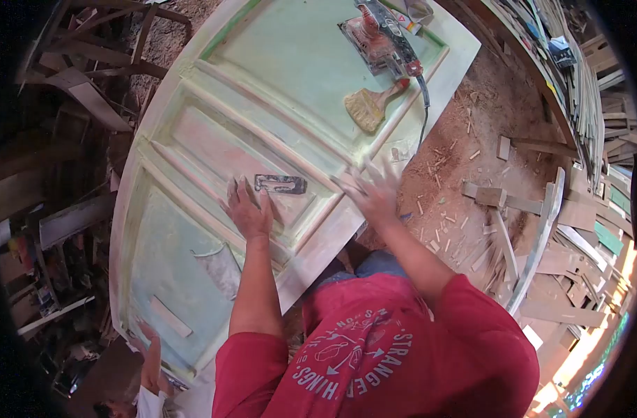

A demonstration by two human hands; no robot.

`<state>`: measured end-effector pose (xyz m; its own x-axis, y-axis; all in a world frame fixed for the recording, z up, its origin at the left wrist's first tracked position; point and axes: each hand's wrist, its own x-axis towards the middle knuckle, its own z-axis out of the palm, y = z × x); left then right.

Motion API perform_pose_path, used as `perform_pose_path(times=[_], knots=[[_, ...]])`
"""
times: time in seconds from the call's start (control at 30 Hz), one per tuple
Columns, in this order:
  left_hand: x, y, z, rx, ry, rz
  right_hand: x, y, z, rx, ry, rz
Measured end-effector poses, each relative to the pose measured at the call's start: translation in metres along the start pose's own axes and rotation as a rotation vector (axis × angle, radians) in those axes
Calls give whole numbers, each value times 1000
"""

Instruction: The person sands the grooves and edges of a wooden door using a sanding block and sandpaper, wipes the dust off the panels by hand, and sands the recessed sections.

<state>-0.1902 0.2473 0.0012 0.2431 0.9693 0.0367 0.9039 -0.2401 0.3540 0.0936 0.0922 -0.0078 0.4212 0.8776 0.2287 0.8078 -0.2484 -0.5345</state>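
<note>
Littered workshop floor [440, 198] beside panelled board [283, 63]; left hand [249, 210] splayed, empty, near dark block [281, 179]; right hand [375, 195] blurred, hold unclear. Likely surface check; further smoothing calls for grasping block.

Panelled board [466, 40]: whitish rim, green edging at the far end
Far recess [283, 59]: pale mint green
Middle recess [203, 132]: pinkish, yellow-green tints
Left recess [154, 244]: pale blue-green
Flat piece [301, 186]: black, with a pale looping pattern
Brush [363, 110]: tan bristles
Sander [366, 43]: dusty red and grey
Shirt [430, 341]: red, white lettering ringing a white line drawing
Ground at right [440, 174]: reddish brown
</note>
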Motion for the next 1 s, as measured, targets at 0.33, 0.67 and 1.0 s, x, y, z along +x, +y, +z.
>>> perform_pose_path(times=[0.33, 0.67, 1.0], knots=[[-5, -1, -1, 42, 0, 2, 56, -39, 16, -89, -4, -41], [-3, -2, 2, 23, -2, -13, 46, -31, 15, -4, -53, -9], [-2, -2, 2, 37, -7, -5, 33, -29, 7, -36, 31, -82]])
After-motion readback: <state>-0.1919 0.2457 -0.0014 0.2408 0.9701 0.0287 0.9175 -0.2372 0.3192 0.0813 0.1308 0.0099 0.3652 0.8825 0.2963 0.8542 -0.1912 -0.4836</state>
